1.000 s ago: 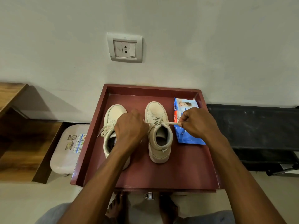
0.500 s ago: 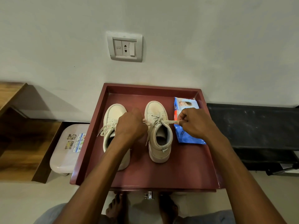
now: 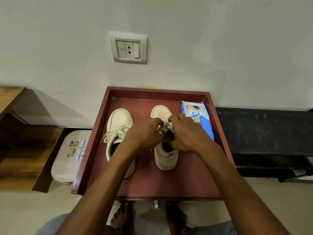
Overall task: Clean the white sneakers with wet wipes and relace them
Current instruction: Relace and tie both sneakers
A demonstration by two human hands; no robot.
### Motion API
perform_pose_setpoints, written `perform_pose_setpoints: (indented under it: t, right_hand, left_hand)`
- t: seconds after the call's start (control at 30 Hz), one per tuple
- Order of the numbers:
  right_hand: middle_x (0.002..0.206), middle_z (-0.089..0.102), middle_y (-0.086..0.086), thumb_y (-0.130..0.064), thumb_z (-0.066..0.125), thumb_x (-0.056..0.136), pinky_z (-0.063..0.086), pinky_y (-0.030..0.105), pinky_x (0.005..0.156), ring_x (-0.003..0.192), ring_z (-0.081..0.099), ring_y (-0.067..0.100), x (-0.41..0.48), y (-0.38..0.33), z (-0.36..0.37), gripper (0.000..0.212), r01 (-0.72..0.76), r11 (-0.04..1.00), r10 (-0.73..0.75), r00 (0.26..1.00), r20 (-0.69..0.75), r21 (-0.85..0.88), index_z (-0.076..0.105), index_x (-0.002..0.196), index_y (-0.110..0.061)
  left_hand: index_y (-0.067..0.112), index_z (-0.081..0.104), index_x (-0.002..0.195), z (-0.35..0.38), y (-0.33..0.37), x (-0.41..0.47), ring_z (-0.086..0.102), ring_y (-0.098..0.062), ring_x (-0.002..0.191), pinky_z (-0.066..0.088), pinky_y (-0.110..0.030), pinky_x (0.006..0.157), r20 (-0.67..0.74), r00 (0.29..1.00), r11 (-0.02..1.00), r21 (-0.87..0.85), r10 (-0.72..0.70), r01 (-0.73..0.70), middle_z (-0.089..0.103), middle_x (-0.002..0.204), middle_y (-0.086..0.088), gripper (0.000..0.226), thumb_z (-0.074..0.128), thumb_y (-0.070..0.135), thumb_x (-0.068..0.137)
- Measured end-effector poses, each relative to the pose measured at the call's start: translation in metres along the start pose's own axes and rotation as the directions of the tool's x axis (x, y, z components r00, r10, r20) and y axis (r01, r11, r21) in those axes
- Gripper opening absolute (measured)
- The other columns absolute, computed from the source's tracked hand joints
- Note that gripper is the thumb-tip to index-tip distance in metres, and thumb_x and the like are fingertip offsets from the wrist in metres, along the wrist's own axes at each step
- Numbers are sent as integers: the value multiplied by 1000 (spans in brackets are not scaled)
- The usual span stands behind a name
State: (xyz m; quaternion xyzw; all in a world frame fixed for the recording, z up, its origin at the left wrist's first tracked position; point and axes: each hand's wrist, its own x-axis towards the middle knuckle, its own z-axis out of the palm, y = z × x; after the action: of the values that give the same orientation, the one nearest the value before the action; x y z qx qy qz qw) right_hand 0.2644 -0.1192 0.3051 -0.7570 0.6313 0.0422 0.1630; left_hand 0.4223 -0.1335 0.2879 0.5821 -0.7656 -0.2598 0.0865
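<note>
Two white sneakers stand side by side, toes to the wall, on a dark red tray-top table (image 3: 149,182). The left sneaker (image 3: 118,126) has its laces tied loosely. Over the tongue of the right sneaker (image 3: 165,158) both hands meet. My left hand (image 3: 144,133), a ring on one finger, and my right hand (image 3: 188,133) each pinch the lace of the right sneaker (image 3: 165,125) with fingertips close together. A blue wet wipes pack (image 3: 198,117) lies at the table's back right, partly behind my right hand.
A wall with a switch-and-socket plate (image 3: 128,48) rises right behind the table. A pale plastic stool (image 3: 71,155) and a wooden shelf (image 3: 25,150) are at the left. A black bench (image 3: 264,133) is at the right. Bare feet (image 3: 122,216) show below the table's front edge.
My right hand had the lace pulled out sideways over the wipes pack. It has moved left to the shoe's tongue, and both hands now meet there.
</note>
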Motion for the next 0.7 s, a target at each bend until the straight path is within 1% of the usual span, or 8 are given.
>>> perform_pose_setpoints:
  t: [0.1, 0.2, 0.27, 0.4, 0.47, 0.53, 0.6, 0.7]
  right_hand:
    - [132, 41, 11, -29, 71, 75, 40, 56, 100, 124, 43, 33, 4, -10, 12, 66, -70, 987, 68, 997, -22, -147, 36, 129, -15]
    - [132, 44, 13, -32, 70, 77, 37, 60, 103, 125, 44, 35, 11, -13, 20, 65, -131, 971, 116, 990, -84, -200, 36, 130, -15]
    - [132, 46, 13, -32, 69, 80, 37, 59, 104, 125, 46, 34, 15, -15, 25, 63, -150, 965, 130, 986, -106, -214, 36, 131, -15]
    - [118, 57, 5, -35, 66, 81, 39, 57, 101, 112, 57, 28, 14, -9, 26, 53, -86, 977, 58, 988, -145, -194, 39, 123, -19]
    - [111, 60, 0, -39, 60, 84, 38, 56, 100, 104, 59, 25, 7, 0, 22, 41, -46, 983, 20, 989, -145, -180, 42, 116, -21]
    - [108, 63, -3, -43, 51, 90, 35, 58, 102, 101, 60, 23, 1, 9, 22, 30, -28, 984, 0, 988, -155, -178, 46, 111, -22]
    - [106, 65, -4, -45, 43, 95, 32, 62, 104, 102, 61, 22, -3, 13, 23, 27, -17, 981, -17, 986, -169, -195, 48, 110, -23]
    - [102, 67, -3, -45, 40, 96, 27, 64, 106, 99, 62, 23, -3, 12, 26, 28, -17, 961, -38, 980, -193, -275, 51, 109, -23]
  left_hand:
    - [20, 62, 132, 0, -1, -1, 66, -27, 107, 55, -45, 91, 33, 999, 1000, -17, 11, -11, 70, 125, -4, 39, 58, 38, 97]
    - [20, 60, 133, -1, -2, -3, 66, -27, 106, 54, -47, 90, 61, 998, 1000, 2, 7, -7, 69, 125, -3, 43, 62, 34, 92]
    - [20, 62, 130, 0, -2, -3, 66, -27, 102, 55, -47, 89, 52, 999, 1000, 19, 9, -10, 70, 122, -3, 40, 61, 32, 92]
    - [21, 64, 122, 1, -3, -2, 66, -26, 96, 56, -47, 86, 49, 999, 999, 33, -10, 8, 71, 115, -3, 35, 59, 34, 89]
    - [24, 64, 121, 2, -4, -1, 66, -26, 96, 56, -47, 86, 47, 999, 999, 37, -19, 17, 71, 114, -1, 34, 59, 37, 90]
    - [26, 64, 120, 2, -5, 0, 65, -25, 96, 56, -46, 86, 44, 999, 999, 38, -21, 19, 71, 113, 0, 32, 60, 41, 92]
    - [26, 65, 119, 3, -5, 1, 65, -24, 95, 56, -46, 85, 40, 999, 999, 34, -16, 15, 71, 111, 1, 31, 61, 41, 92]
    - [25, 64, 121, 3, -5, 2, 65, -22, 96, 57, -45, 85, 40, 999, 999, 37, -16, 14, 71, 112, 1, 31, 64, 38, 92]
